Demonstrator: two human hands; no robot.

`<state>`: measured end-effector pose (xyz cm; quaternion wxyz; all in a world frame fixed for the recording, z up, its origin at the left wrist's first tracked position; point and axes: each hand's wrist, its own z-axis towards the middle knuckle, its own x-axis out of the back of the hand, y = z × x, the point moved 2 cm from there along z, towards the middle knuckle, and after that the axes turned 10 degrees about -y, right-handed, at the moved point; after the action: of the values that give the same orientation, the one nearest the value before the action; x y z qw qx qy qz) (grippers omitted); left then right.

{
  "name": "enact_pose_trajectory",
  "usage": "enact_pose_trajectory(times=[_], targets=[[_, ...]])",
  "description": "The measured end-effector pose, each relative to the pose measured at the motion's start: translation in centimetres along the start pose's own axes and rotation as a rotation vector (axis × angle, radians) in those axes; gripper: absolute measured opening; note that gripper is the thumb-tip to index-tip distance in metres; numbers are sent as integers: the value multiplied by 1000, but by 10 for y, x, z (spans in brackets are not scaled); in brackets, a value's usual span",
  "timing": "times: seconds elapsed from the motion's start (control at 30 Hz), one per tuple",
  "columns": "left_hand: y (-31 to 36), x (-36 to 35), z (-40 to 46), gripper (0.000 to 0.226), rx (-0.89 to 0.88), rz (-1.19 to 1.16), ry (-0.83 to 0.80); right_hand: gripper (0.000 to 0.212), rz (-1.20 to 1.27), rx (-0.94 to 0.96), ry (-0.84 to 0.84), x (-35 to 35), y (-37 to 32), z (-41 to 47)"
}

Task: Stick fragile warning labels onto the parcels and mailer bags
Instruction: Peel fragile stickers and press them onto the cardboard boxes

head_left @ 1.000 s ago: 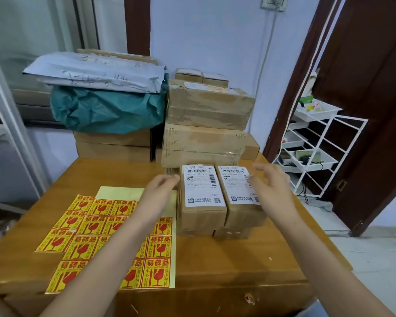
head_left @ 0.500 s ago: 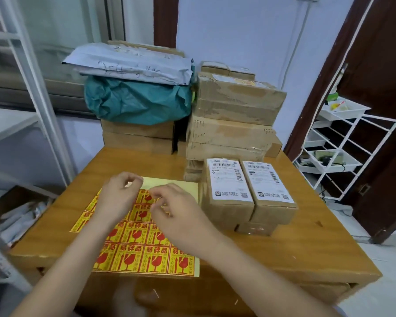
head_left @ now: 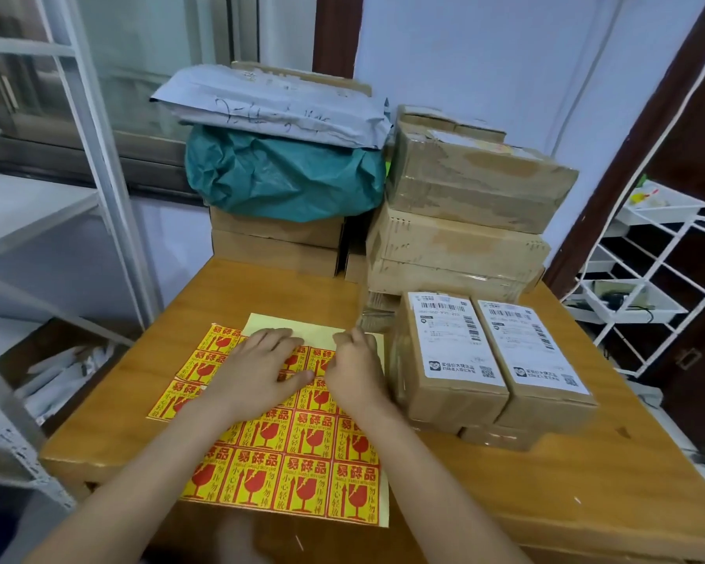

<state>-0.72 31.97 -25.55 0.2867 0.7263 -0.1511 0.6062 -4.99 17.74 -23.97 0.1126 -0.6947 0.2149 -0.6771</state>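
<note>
A label sheet [head_left: 298, 462] of yellow squares printed with red broken-glass marks lies flat on the wooden worktop [head_left: 566, 474], toward its near left part. The far strip of the sheet is bare pale backing, where no labels remain. A second, smaller sheet [head_left: 188, 376] pokes out from under its left side.

The left hand [head_left: 257, 370] rests palm down on the upper part of the label sheet, fingers straight and spread, pressing it flat. The right hand [head_left: 353, 366] sits just beside it at the sheet's upper right, fingers curled down toward the top row of labels; whether they pinch a label cannot be told, as the fingertips are hidden by the hand's back.

Just right of the sheet stand two small parcels [head_left: 493, 368] side by side and touching, each with a white shipping slip on top; they sit on other brown boxes, of which only the edges show.

Behind them rises a stack of larger boxes [head_left: 465, 213] wrapped in clear tape. To its left, a green mailer bag [head_left: 281, 177] lies on two flat boxes [head_left: 273, 242], with a grey mailer bag [head_left: 269, 103], scrawled with pen, on top of it.

A white wire rack [head_left: 648, 287] stands to the right of the worktop beside a dark door, and a grey metal shelf [head_left: 25, 205] stands to the left.
</note>
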Motion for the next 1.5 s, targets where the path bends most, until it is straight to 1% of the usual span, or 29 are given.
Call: enact_pose_trajectory(times=[0.03, 0.1, 0.2, 0.37, 0.43, 0.53, 0.6, 0.83, 0.97, 1.1, 1.23, 1.4, 1.5], targets=[[-1, -1, -1, 116, -1, -6, 10, 43, -8, 12, 8, -2, 2, 0], [-5, -3, -2, 121, -1, -29, 37, 40, 16, 36, 27, -4, 6, 1], [-5, -3, -2, 116, -8, -48, 49, 33, 44, 60, 57, -4, 9, 1], [-5, -4, -1, 94, -13, -48, 63, 30, 47, 98, 89, -4, 9, 0], [-5, -5, -1, 93, -17, -50, 65, 34, 47, 117, 79, -3, 7, 2], [-5, -5, -1, 94, -17, -53, 59, 39, -31, 151, 23, -4, 4, 6], [-4, -4, -2, 94, -18, -56, 64, 37, -33, 153, 8, -5, 3, 6], [-4, -4, -2, 94, -18, -50, 58, 24, 43, 168, 50, -6, 4, 9], [-4, -5, -2, 98, -13, -6, 43, 15, 105, 159, 87, -8, 4, 15], [-4, -4, -2, 118, 2, 10, 25, 8, 158, 150, 113, -8, 2, 21], [-8, -4, -5, 120, 9, 22, 29, 8, 184, 156, 77, -9, -1, 29], [-17, -4, -6, 118, 2, 12, 46, 12, 136, 129, 17, -9, -7, 36], [-17, -4, -7, 118, 4, 3, 54, 13, 174, 114, 2, -6, -8, 38]])
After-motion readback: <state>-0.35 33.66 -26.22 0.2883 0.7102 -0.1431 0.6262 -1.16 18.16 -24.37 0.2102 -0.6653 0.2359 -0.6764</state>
